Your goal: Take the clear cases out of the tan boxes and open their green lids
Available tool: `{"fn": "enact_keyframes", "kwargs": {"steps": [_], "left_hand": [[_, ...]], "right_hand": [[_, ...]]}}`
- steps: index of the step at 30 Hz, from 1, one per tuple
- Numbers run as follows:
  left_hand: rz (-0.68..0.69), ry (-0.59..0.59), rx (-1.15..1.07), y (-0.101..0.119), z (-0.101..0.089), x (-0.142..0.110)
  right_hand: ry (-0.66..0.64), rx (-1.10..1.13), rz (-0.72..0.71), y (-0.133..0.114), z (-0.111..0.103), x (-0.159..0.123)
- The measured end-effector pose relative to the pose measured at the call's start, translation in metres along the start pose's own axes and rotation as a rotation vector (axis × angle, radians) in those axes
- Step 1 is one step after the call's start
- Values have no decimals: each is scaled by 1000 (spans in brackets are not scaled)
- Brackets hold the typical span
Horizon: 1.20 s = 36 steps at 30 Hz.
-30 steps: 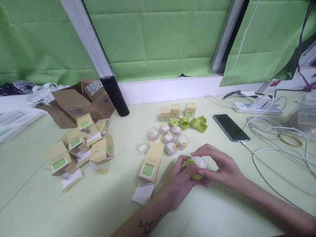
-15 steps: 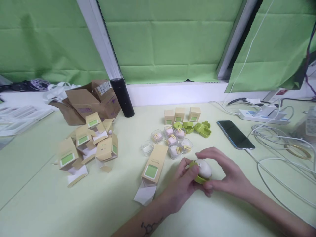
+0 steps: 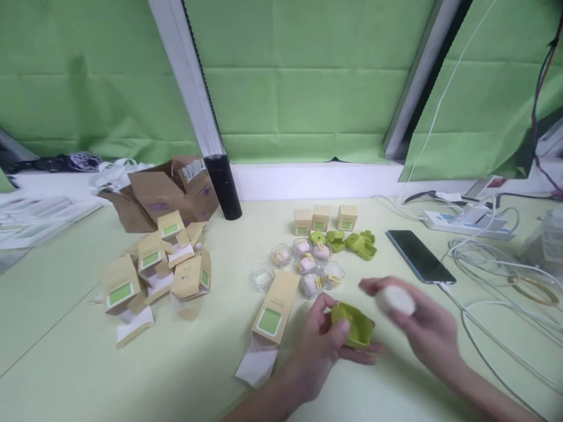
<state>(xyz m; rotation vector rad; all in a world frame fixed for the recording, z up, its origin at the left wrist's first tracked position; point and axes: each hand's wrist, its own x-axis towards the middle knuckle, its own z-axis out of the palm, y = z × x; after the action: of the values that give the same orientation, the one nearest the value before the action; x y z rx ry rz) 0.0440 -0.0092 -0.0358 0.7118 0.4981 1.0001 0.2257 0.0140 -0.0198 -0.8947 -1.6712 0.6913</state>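
My left hand [image 3: 323, 346] grips an olive-green case cover [image 3: 358, 324], its hollow inside facing up. To the right, my right hand [image 3: 424, 319] is closed around a white rounded earbud case [image 3: 396, 300], smeared by motion and apart from the cover. Beyond the hands stand several clear plastic cups [image 3: 311, 285] with pale pink contents and yellow loops. More green covers [image 3: 365, 249] lie behind them. Beside my left hand rests a long kraft-paper box [image 3: 275, 308] with a green window and an opened white flap.
Opened kraft boxes [image 3: 152, 264] are heaped at the left before a brown carton [image 3: 171, 196] and a black cylinder [image 3: 223, 186]. Small upright boxes [image 3: 321, 218] stand at the back. On the right lie a phone [image 3: 421, 256], coiled white cables [image 3: 484, 258] and a power strip [image 3: 468, 224].
The white case has come out of the green cover and moved right in my right hand. My left hand keeps the cover, now showing its hollow. The view has tilted slightly upward.
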Motion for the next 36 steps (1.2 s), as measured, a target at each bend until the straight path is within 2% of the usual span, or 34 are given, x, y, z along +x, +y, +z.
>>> {"fn": "enact_keyframes", "kwargs": {"steps": [2, 3, 5, 8, 11, 14, 17, 20, 23, 27, 31, 36], "left_hand": [[19, 14, -58, 3, 2, 1], [24, 32, -77, 4, 3, 1], [19, 88, -75, 5, 7, 2], [14, 131, 35, 1, 10, 2], [31, 99, 74, -6, 7, 2], [36, 71, 69, -10, 1, 3], [27, 76, 94, -11, -1, 2], [-30, 38, 29, -9, 2, 1], [-102, -20, -72, -6, 4, 0], [-87, -35, -125, -6, 2, 1], [-93, -23, -136, -6, 2, 1], [-93, 0, -46, -3, 6, -1]], "right_hand": [[225, 0, 74, 0, -7, 7], [268, -12, 88, 0, -9, 10], [209, -12, 66, -2, -10, 13], [-12, -8, -44, -7, -3, 7], [-197, -135, -133, -11, 8, 0], [-292, -232, -232, -13, 14, -1], [-340, -287, -309, -13, 14, 1], [-386, -320, -355, -11, 12, 3], [-380, -282, -331, -11, 10, 2], [-383, -184, -290, -13, 11, 1], [-406, -194, -332, -15, 13, 2], [-382, -267, -366, -15, 18, -1]]}}
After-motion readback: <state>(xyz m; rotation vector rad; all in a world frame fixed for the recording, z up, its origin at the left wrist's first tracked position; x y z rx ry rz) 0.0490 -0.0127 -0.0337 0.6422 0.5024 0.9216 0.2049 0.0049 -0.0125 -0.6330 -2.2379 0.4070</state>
